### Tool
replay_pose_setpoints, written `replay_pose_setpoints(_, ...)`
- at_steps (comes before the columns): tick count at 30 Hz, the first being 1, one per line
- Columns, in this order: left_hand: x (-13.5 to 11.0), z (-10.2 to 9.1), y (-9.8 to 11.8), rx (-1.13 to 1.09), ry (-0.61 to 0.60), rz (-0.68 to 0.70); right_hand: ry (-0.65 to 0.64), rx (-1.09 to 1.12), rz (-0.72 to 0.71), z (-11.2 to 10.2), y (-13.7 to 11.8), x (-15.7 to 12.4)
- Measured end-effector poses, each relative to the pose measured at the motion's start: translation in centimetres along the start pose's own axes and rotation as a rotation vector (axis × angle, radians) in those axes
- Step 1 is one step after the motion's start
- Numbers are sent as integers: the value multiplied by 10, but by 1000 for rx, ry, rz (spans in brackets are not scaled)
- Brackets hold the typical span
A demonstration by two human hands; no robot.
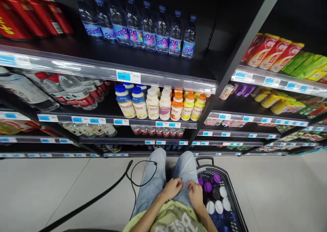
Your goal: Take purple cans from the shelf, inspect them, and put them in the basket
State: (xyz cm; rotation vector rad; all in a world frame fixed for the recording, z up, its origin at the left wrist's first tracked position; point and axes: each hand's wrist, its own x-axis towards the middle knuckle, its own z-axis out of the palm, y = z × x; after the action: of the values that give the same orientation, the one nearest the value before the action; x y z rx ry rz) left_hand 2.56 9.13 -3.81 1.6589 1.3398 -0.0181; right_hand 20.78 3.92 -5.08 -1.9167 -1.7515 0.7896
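Note:
My left hand [174, 188] lies over my lap with its fingers curled in, and nothing shows in it. Close beside it, my right hand [195, 193] is also curled and bare, near my right thigh. Both rest against or just above my light blue jeans [150, 181]; I cannot tell which. To the right of my leg stands a black shopping basket [233, 191]. Inside it are bottles with purple caps [207, 187] and white caps [219, 206], plus dark blue packs [219, 221] at the near end.
Ahead, a dark shelf rack holds clear water bottles [153, 31], yogurt-drink bottles [153, 104], red cans [33, 16] and large red-capped bottles [74, 90]. Packaged goods [273, 51] fill shelves at right. A black cable [102, 193] crosses the tiled floor at left.

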Motion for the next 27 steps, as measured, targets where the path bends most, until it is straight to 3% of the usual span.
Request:
replay_pose_setpoints(5,7,1,-2,-21,-54,-51,-69,16,51,0,11,11)
replay_pose_setpoints(11,5,-1,-2,-36,-86,-74,-186,-18,77,-6,7,20)
replay_pose_setpoints(15,4,-2,-6,-26,-90,-64,-239,47,-10,-32,1,48)
replay_pose_setpoints(17,6,0,-10,-23,-88,-57,-165,103,-56,-62,-6,76)
replay_pose_setpoints(19,9,2,-15,-34,-81,-50,1,141,-111,-105,-20,110)
replay_pose_setpoints(27,16,13,-30,-32,-49,-43,801,191,-396,-331,-117,238)
